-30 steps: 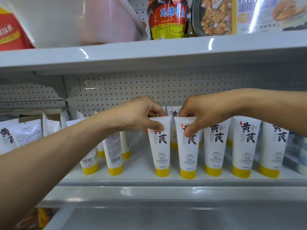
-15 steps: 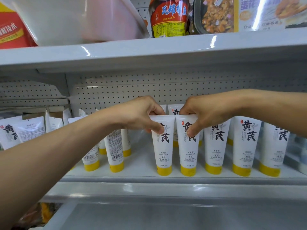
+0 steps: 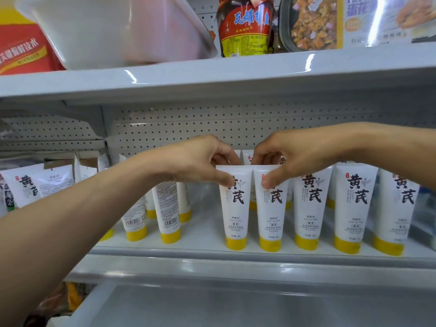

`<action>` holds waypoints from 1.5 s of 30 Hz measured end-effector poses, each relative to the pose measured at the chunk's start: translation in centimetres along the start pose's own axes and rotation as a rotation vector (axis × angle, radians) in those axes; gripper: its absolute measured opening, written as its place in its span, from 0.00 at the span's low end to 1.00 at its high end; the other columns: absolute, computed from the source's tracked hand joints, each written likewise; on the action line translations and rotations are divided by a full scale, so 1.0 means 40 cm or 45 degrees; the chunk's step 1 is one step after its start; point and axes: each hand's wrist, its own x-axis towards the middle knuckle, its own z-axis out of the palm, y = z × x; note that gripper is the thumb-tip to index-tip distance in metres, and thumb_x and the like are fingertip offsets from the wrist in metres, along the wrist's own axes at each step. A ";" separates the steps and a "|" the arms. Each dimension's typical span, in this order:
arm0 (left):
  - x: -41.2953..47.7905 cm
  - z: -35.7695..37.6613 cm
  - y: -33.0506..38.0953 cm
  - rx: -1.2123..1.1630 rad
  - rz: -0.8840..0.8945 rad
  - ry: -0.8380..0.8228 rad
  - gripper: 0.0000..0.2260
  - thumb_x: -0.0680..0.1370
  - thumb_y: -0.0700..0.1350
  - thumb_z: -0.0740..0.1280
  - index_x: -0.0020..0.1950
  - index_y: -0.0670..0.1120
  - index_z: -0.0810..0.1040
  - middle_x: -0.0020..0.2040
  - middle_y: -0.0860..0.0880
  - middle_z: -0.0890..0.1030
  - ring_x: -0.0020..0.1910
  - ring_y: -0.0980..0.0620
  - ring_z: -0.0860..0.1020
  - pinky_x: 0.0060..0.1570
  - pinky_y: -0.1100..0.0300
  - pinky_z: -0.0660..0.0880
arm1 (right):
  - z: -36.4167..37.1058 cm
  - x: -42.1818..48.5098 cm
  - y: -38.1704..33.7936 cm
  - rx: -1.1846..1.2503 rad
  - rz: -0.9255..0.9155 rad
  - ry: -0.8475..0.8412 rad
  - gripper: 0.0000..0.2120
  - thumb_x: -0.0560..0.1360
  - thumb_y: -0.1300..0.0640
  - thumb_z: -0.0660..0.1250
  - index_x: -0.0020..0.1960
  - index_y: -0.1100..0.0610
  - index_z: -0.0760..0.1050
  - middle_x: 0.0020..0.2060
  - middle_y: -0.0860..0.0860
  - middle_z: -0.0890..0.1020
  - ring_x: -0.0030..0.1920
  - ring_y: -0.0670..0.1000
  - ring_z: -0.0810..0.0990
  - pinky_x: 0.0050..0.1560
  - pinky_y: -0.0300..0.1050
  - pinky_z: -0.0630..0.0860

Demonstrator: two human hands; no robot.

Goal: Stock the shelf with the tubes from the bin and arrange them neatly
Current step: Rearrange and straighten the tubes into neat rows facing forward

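Reference: the front edge of the shelf (image 3: 236, 252). Directly behind this edge stands a front row of white tubes, upright on yellow caps, labels facing out. The left hand (image 3: 200, 161) is clamped on the flat top seam of the first tube (image 3: 236, 218), pinching it from front and back. The right hand (image 3: 290, 156) is clamped in the same manner on the second tube (image 3: 271, 220), which stands just beside the first; their top corners meet or nearly meet. Both hands sit at the upper ends of the tubes, while the caps rest on the shelf close behind the edge. Further right along the edge stand three more tubes (image 3: 351, 208), spaced apart. Left along the edge, and set further back from it, stand turned tubes (image 3: 168, 208) with barcodes showing. Deeper from the edge, rear tubes (image 3: 246, 156) show between the two hands. Behind them is the pegboard (image 3: 188, 123). Above the edge, on the upper shelf (image 3: 236, 74), rests a white bin (image 3: 106, 31); its contents cannot be determined.
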 end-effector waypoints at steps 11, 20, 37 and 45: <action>-0.063 -0.177 -0.145 0.170 -0.056 0.071 0.11 0.80 0.43 0.65 0.54 0.59 0.82 0.54 0.63 0.82 0.55 0.68 0.77 0.64 0.62 0.71 | -0.030 0.097 -0.019 0.087 -0.085 0.209 0.06 0.74 0.46 0.68 0.50 0.43 0.78 0.45 0.38 0.83 0.46 0.35 0.80 0.49 0.35 0.75; 0.071 -0.204 -0.290 0.458 0.077 -0.286 0.17 0.73 0.45 0.74 0.60 0.61 0.80 0.62 0.65 0.76 0.62 0.66 0.71 0.64 0.67 0.62 | -0.071 0.265 -0.035 -0.105 0.239 0.044 0.23 0.75 0.42 0.66 0.67 0.47 0.69 0.63 0.43 0.75 0.62 0.45 0.74 0.68 0.48 0.70; 0.245 -0.123 -0.354 0.132 0.091 -0.311 0.11 0.74 0.44 0.74 0.54 0.42 0.83 0.49 0.48 0.86 0.47 0.50 0.84 0.44 0.59 0.82 | -0.010 0.430 0.000 -0.189 0.256 -0.182 0.13 0.75 0.54 0.69 0.50 0.65 0.78 0.42 0.56 0.81 0.39 0.48 0.75 0.39 0.42 0.72; 0.286 -0.102 -0.350 0.077 0.049 -0.279 0.13 0.74 0.44 0.74 0.57 0.42 0.82 0.51 0.48 0.85 0.49 0.50 0.84 0.47 0.56 0.82 | -0.001 0.438 0.027 -0.101 0.197 -0.123 0.09 0.74 0.56 0.70 0.48 0.62 0.81 0.41 0.52 0.83 0.40 0.47 0.77 0.42 0.43 0.75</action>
